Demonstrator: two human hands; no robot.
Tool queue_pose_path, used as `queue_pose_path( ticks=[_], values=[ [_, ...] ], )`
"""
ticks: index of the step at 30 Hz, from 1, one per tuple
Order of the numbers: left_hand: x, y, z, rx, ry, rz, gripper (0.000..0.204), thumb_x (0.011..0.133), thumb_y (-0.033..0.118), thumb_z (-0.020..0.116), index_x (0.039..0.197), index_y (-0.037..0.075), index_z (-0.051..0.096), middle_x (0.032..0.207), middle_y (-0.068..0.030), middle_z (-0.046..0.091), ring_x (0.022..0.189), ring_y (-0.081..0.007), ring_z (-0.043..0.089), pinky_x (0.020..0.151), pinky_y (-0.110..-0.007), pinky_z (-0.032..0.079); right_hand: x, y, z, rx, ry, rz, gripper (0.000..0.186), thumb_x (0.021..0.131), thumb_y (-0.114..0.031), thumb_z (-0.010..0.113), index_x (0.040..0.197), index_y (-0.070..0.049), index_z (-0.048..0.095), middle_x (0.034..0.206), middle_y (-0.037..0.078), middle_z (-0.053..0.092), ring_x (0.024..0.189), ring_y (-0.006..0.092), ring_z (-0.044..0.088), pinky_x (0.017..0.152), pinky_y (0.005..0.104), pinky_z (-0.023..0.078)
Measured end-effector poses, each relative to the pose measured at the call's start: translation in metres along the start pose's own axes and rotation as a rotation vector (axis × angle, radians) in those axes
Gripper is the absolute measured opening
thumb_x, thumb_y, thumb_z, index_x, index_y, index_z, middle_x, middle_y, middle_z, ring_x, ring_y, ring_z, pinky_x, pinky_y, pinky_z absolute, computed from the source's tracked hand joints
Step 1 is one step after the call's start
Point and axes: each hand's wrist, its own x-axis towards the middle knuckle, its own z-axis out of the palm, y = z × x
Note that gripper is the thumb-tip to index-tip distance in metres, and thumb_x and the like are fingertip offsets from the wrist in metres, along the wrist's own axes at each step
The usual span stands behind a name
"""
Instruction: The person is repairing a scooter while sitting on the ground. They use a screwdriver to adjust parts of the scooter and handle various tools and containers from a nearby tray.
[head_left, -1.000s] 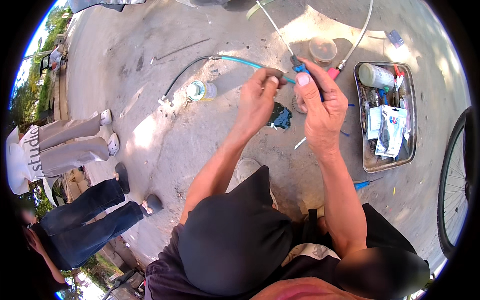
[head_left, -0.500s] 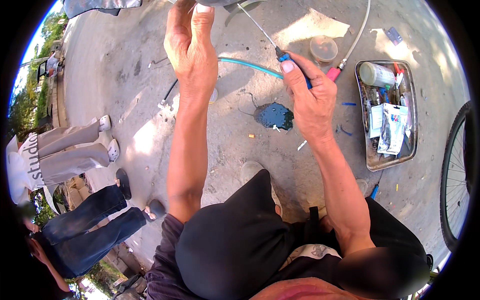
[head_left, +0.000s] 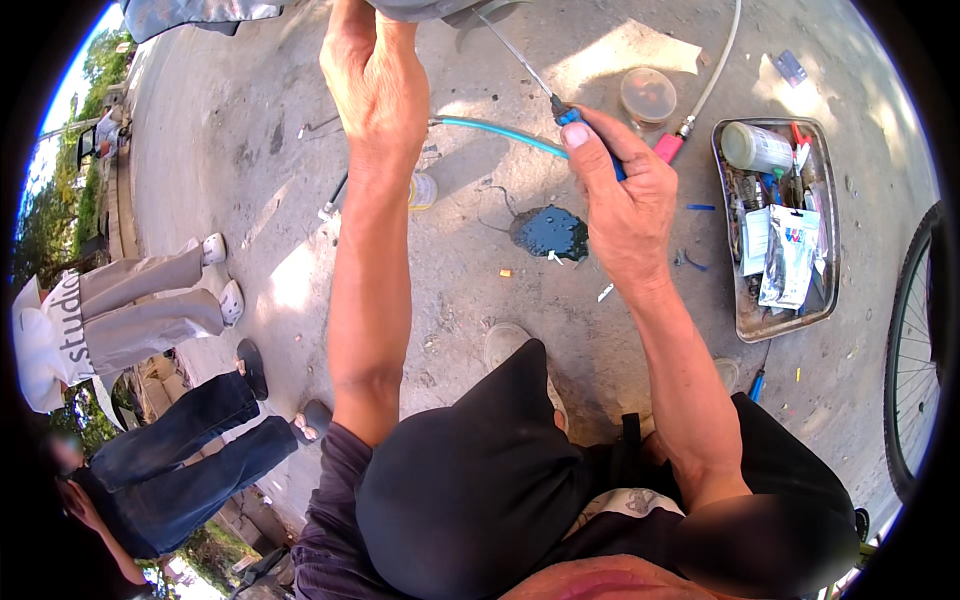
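Observation:
My right hand point(head_left: 632, 190) is wrapped round the blue handle of a screwdriver point(head_left: 525, 66), thumb along the grip. Its thin metal shaft slants up and left, its tip reaching a grey rounded part point(head_left: 430, 8) cut off by the top edge. My left hand point(head_left: 378, 85) is raised to that same part, thumb and fingers closing on its edge; the fingertips are out of sight. Below the screwdriver, a teal hose point(head_left: 490, 126) runs along the ground toward my right hand. A dark puddle point(head_left: 552, 232) lies between my forearms.
A metal tray point(head_left: 728, 240) of tools, a jar and packets sits at the right, near a bicycle wheel point(head_left: 910, 340). A round tub point(head_left: 648, 96) and a pink-ended hose point(head_left: 670, 148) lie beyond my right hand. Two people point(head_left: 180, 460) stand at the left.
My left hand has moved slightly up and left, its thumb now hidden behind the grey part. My right hand has barely shifted, still holding the screwdriver.

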Motion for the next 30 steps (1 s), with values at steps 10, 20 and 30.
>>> queue_pose_path(
  ticks=[10, 20, 30],
  values=[
    [0.003, -0.045, -0.030, 0.692, 0.066, 0.284, 0.043, 0.107, 0.028, 0.051, 0.136, -0.001, 0.063, 0.133, -0.0189, 0.066, 0.128, -0.0320, 0.059, 0.107, -0.042, 0.045, -0.011, -0.018, 0.013, 0.119, 0.023, 0.073, 0.032, 0.105, -0.027, 0.072, 0.119, 0.002, 0.075, 0.080, -0.004, 0.061, 0.066, 0.0018, 0.046, 0.055, 0.0202, 0.035],
    [0.015, -0.012, 0.010, 0.029, 0.116, -0.032, 0.054, 0.108, 0.041, 0.058, 0.135, -0.006, 0.058, 0.131, -0.0150, 0.065, 0.121, -0.0254, 0.064, 0.105, -0.043, 0.054, -0.015, -0.051, 0.041, -0.392, 0.150, -0.190, 0.024, 0.105, -0.022, 0.070, 0.112, 0.001, 0.073, 0.070, 0.006, 0.064, 0.061, 0.0111, 0.056, 0.055, 0.0306, 0.046],
    [0.015, -0.006, 0.019, -0.005, 0.142, -0.044, 0.057, 0.108, 0.042, 0.056, 0.138, -0.005, 0.053, 0.129, -0.0147, 0.063, 0.116, -0.0242, 0.065, 0.100, -0.044, 0.057, -0.009, -0.044, 0.065, -0.554, 0.243, -0.380, 0.020, 0.099, -0.013, 0.071, 0.115, 0.000, 0.070, 0.072, 0.018, 0.068, 0.061, 0.0355, 0.066, 0.056, 0.0411, 0.051]
  ],
)
